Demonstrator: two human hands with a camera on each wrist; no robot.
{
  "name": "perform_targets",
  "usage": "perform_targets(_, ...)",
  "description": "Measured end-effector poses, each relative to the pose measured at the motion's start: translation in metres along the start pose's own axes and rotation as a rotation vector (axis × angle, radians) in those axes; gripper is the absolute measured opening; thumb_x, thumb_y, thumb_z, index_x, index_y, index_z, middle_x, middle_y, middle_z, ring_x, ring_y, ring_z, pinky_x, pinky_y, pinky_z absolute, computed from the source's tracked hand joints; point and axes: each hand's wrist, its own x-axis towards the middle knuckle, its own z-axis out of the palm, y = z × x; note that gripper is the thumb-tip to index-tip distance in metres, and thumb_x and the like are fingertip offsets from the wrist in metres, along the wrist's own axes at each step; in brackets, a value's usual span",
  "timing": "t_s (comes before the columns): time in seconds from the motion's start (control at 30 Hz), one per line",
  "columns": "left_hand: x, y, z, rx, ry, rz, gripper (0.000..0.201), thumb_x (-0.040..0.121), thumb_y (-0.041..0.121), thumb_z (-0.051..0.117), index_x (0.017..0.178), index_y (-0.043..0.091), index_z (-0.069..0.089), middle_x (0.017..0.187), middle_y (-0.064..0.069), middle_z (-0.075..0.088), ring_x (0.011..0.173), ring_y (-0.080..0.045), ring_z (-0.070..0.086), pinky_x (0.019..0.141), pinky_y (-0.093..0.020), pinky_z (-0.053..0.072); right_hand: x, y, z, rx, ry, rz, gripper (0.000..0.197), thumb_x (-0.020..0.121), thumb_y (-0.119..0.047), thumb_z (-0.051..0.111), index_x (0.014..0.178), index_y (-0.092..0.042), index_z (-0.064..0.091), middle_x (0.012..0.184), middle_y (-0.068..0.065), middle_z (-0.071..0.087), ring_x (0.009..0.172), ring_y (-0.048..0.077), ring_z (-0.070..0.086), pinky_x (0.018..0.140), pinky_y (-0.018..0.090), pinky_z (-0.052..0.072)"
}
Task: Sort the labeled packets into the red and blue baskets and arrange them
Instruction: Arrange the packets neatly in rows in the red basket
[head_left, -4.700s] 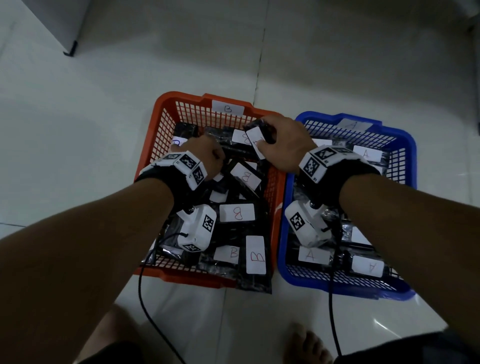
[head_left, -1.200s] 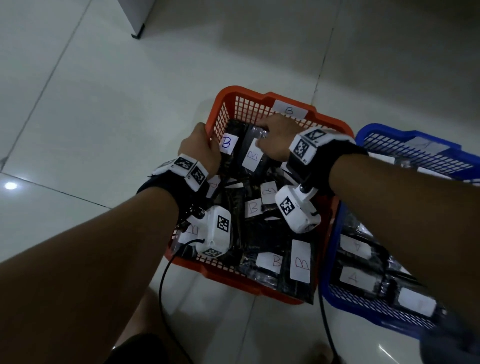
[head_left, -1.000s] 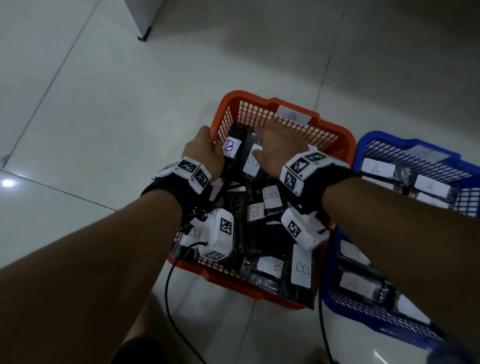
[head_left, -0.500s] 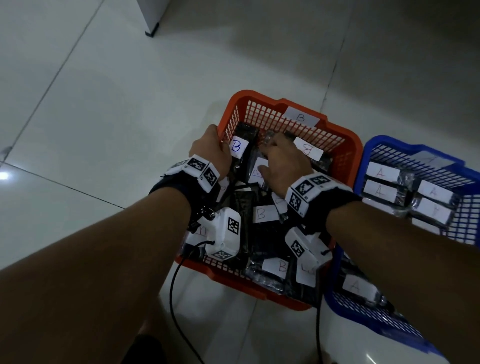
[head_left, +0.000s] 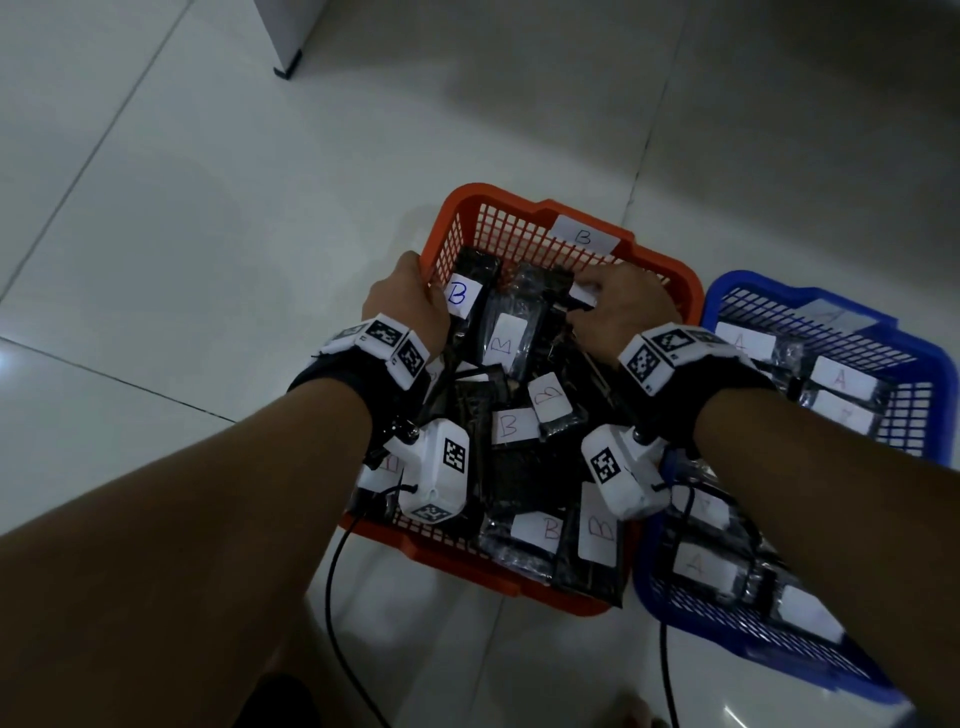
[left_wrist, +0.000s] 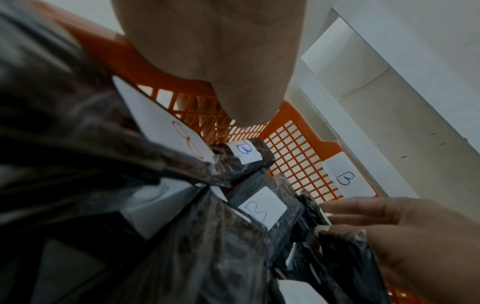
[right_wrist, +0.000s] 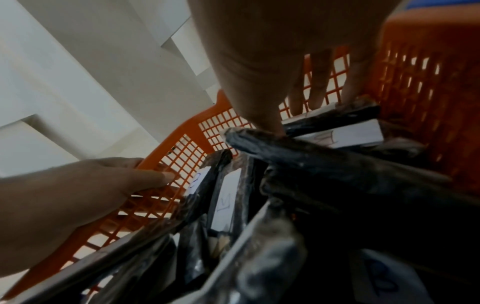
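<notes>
Red basket (head_left: 524, 208) crammed with packets (head_left: 506, 338); bare gap only along far wall.

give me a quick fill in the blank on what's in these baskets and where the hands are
1. Both hands are over the ____ basket.
2. The packets in the blue basket carry the letter ____.
3. The tag on the red basket far wall reads ____.
4. The left hand grips the red basket's ____.

Missing words: red; A; B; rim
</notes>
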Motion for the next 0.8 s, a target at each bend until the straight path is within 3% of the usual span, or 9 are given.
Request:
perform_targets(0.13, -0.001, 0.000, 0.000, -0.001, 0.008, -0.005, 0.025, 0.097, 0.024, 0.047, 0.113, 0.005, 0.049, 0.105, -0.019, 0.065, 0.090, -0.038, 0.062, 0.068, -0.031, 0.041, 0.005, 0.008, -0.002, -0.073, 0.004, -0.070, 0.037, 0.090, -0.020, 0.061, 0.127, -0.018, 0.064, 0.129, 0.004, 0.063, 0.119, 0.025, 0.058, 0.102, 0.034, 0.046)
perform_targets(0.23, -0.001, 0.000, 0.000, 0.008, 0.009, -0.001, 0.026, 0.097, 0.026, 0.047, 0.114, 0.005, 0.049, 0.106, -0.018, 0.065, 0.090, -0.037, 0.062, 0.068, -0.031, 0.039, 0.001, 0.007, -0.002, -0.126, 0.072, -0.074, 0.032, 0.089, -0.024, 0.063, 0.121, -0.020, 0.067, 0.123, 0.004, 0.065, 0.111, 0.025, 0.061, 0.094, 0.038, 0.052)
perform_targets(0.33, 0.000, 0.002, -0.001, 0.007, 0.015, -0.007, 0.032, 0.099, 0.032, 0.044, 0.115, 0.005, 0.051, 0.108, -0.018, 0.064, 0.093, -0.037, 0.061, 0.069, -0.030, 0.037, -0.005, -0.009, 0.000, 0.025, 0.147, -0.094, 0.019, 0.089, -0.030, 0.063, 0.106, -0.024, 0.071, 0.103, -0.003, 0.070, 0.093, 0.015, 0.064, 0.082, 0.032, 0.055)
perform_targets(0.4, 0.000, 0.003, -0.003, 0.000, 0.009, -0.014, 0.036, 0.100, 0.035, 0.041, 0.115, 0.004, 0.052, 0.108, -0.017, 0.064, 0.095, -0.036, 0.060, 0.069, -0.029, 0.036, -0.007, -0.022, 0.003, 0.023, 0.065, -0.087, 0.019, 0.089, -0.036, 0.064, 0.101, -0.024, 0.072, 0.095, -0.005, 0.070, 0.084, 0.013, 0.063, 0.076, 0.028, 0.053)
perform_targets(0.47, -0.001, 0.004, -0.004, -0.007, 0.006, -0.012, 0.037, 0.101, 0.036, 0.040, 0.114, 0.004, 0.053, 0.109, -0.017, 0.064, 0.095, -0.036, 0.060, 0.069, -0.029, 0.036, -0.003, -0.027, 0.010, -0.019, -0.033, -0.047, 0.021, 0.088, -0.037, 0.066, 0.101, -0.022, 0.072, 0.097, -0.003, 0.068, 0.085, 0.017, 0.062, 0.073, 0.027, 0.051)
perform_targets(0.67, -0.002, 0.004, -0.003, -0.005, 0.003, -0.004, 0.037, 0.101, 0.035, 0.040, 0.112, 0.003, 0.053, 0.107, -0.018, 0.064, 0.094, -0.036, 0.060, 0.069, -0.030, 0.038, 0.000, -0.035, 0.025, -0.132, -0.113, 0.071, 0.027, 0.081, -0.033, 0.070, 0.105, -0.021, 0.065, 0.106, 0.004, 0.064, 0.093, 0.028, 0.062, 0.086, 0.041, 0.054)
perform_targets(0.8, 0.000, 0.003, -0.003, -0.012, 0.000, 0.003, 0.035, 0.101, 0.033, 0.040, 0.110, 0.002, 0.053, 0.105, -0.019, 0.065, 0.093, -0.038, 0.060, 0.071, -0.032, 0.040, -0.004, -0.039, 0.026, -0.153, -0.092, 0.089, 0.023, 0.085, -0.027, 0.067, 0.106, -0.018, 0.065, 0.108, 0.007, 0.064, 0.097, 0.029, 0.062, 0.086, 0.038, 0.052)
